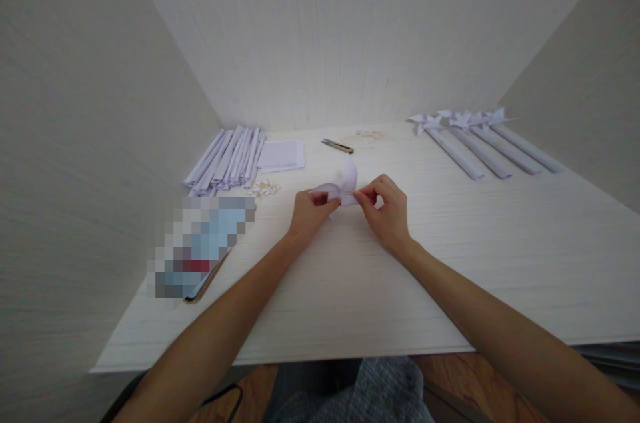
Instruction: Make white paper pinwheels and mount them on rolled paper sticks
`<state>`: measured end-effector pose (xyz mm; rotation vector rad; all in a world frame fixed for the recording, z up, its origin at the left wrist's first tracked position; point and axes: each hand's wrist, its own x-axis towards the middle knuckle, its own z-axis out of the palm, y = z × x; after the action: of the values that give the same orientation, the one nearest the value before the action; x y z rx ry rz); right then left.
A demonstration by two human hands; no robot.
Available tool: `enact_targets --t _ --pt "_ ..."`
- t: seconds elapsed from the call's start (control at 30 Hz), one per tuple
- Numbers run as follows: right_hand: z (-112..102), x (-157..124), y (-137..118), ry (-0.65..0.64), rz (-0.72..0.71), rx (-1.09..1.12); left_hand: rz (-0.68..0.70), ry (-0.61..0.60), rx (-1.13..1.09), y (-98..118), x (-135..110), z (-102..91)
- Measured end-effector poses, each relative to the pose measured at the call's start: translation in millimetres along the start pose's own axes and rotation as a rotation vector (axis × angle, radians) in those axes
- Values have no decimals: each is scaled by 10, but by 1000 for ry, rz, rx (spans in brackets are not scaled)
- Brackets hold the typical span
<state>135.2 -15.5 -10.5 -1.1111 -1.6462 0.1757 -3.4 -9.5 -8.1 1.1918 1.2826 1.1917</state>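
Observation:
Above the middle of the white table, my left hand pinches a white paper pinwheel with curled blades. My right hand meets it from the other side, thumb and forefinger closed on a tiny thin yellowish stick pointing at the pinwheel's centre. Whether the stick's tip passes through the paper is too small to tell. A scatter of small white-and-yellowish pieces lies left of my left hand. Behind the pinwheel are thread snips.
Rolled paper tubes are heaped at the back left, beside stacked square paper sheets. Several finished pinwheels on paper sticks lie at the back right. A pixelated phone-like object rests at the left. Walls enclose the table's back and sides.

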Motion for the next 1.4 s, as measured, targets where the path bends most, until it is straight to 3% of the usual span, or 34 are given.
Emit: enact_targets --t 0.47,0.8,1.0,1.23,1.4 --pt "0 -1 -10 0 7 -29 69 -43 79 -4 4 -8" --pt "-18 -36 -13 -48 -120 -190 154 -30 133 10 -11 9" --pt "-15 -44 -9 -78 -115 -257 199 -2 193 9 -4 16" --pt "-13 -53 -25 -92 -233 -351 233 4 223 18 -5 28" --pt "-6 -55 -38 -65 -131 -307 254 -3 263 28 -14 23"
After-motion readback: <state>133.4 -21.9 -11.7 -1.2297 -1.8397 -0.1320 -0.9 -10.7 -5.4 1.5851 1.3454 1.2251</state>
